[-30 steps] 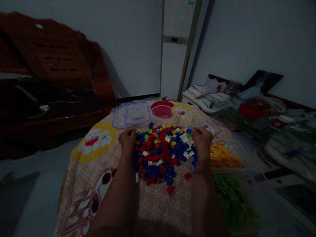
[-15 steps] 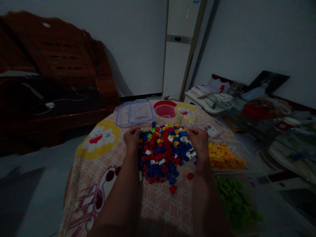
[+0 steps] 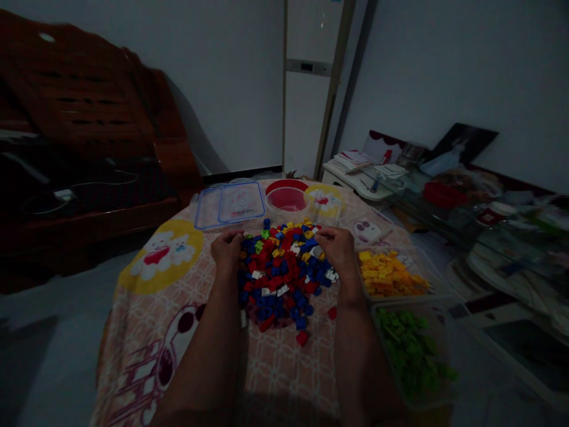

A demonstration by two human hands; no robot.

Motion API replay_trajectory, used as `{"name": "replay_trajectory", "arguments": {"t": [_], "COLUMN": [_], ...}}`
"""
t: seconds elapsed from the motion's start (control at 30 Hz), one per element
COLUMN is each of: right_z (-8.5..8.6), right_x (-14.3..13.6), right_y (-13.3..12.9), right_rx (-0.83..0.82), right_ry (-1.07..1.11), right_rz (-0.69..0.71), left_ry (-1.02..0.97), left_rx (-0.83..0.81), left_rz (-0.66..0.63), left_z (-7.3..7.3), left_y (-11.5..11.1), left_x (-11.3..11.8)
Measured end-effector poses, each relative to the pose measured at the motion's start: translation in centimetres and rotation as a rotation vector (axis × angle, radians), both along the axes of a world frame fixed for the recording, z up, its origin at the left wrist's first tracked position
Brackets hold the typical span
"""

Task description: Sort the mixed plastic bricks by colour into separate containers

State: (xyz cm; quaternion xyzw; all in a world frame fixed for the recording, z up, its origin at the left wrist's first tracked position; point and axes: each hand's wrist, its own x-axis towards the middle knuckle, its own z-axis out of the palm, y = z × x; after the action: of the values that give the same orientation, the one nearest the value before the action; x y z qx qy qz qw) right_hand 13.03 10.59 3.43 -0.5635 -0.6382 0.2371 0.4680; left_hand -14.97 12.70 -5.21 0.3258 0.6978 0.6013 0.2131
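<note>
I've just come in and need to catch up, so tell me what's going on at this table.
A person has both hands at a heap of mixed toy building bricks on the patterned tablecloth. The left hand is at the heap's left edge, the right hand at its right; it is too dark to tell whether the fingers grip anything. To the right, clear boxes hold yellow bricks and green bricks. Blue-edged lids lie behind the heap.

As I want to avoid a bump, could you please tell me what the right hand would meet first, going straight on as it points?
The right hand would probably meet the pile of toy bricks first, though its height above them is unclear.
</note>
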Motion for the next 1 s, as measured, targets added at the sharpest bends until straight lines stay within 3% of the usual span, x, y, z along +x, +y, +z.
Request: {"name": "replay_trajectory", "arguments": {"t": [0.3, 0.63, 1.0], "right_z": [-0.1, 0.3, -0.5], "right_x": [2.4, 3.3, 4.0], "right_y": [-0.2, -0.1, 0.4], "right_rx": [-0.128, -0.059, 0.026], "right_ry": [0.006, 0.080, 0.136], "right_rz": [0.116, -0.128, -0.261], "left_ry": [0.040, 0.021, 0.009], "left_rx": [-0.007, -0.027, -0.002], "left_rz": [-0.001, 0.002, -0.015], "left_z": [0.1, 0.0, -0.1], "left_y": [-0.2, 0.0, -0.1], "left_x": [0.0, -0.1, 0.0]}}
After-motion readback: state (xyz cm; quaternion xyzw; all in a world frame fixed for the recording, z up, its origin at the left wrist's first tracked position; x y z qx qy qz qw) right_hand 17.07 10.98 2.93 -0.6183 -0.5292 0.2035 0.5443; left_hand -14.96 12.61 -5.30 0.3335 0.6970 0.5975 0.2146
